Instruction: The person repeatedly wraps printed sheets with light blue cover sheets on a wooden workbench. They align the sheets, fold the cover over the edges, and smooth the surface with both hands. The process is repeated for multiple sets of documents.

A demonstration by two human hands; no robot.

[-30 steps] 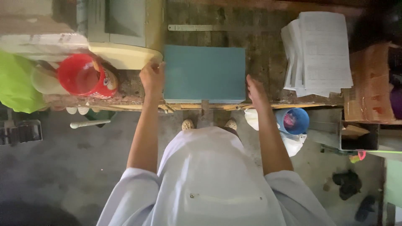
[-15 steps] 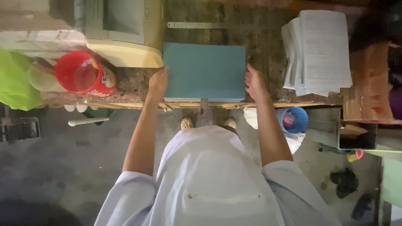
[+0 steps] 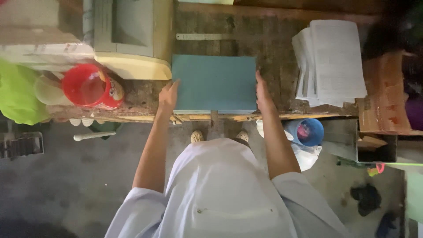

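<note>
A teal rectangular stack of sheets (image 3: 214, 83) lies flat on the worn wooden workbench (image 3: 264, 48), near its front edge. My left hand (image 3: 168, 95) presses flat against the stack's left side. Against the right side rests my right hand (image 3: 263, 93), fingers straight. Both hands squeeze the stack between them. My white shirt fills the lower middle of the view.
A red plastic cup (image 3: 90, 86) stands left of the stack, beside a cream and grey machine (image 3: 128, 37). White paper piles (image 3: 330, 61) lie to the right, with a metal ruler (image 3: 207, 36) behind. A blue bucket (image 3: 307, 131) and a cardboard box (image 3: 383, 94) sit lower right.
My hands have closed in from the bench edge onto the two sides of the teal stack. The view has shifted slightly.
</note>
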